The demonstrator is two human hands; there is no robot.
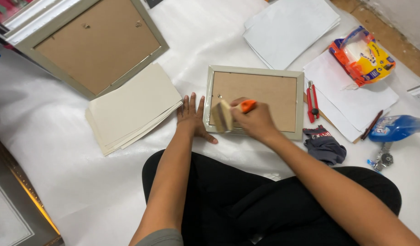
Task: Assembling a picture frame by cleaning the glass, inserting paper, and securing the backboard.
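Note:
A small picture frame (283,73) lies face down on the white sheet, its brown backing board up. My left hand (192,117) rests flat on the sheet, fingers spread, touching the frame's left edge. My right hand (255,120) grips a paintbrush (222,116) with an orange handle and pale bristles, held over the frame's lower left corner.
A larger frame (93,43) lies face down at the upper left, with a stack of cream boards (132,107) beside it. To the right are a red cutter (312,101), a dark cloth (325,145), white papers (290,27), a plastic bag (362,54), a blue bottle (397,127), a pencil (372,124).

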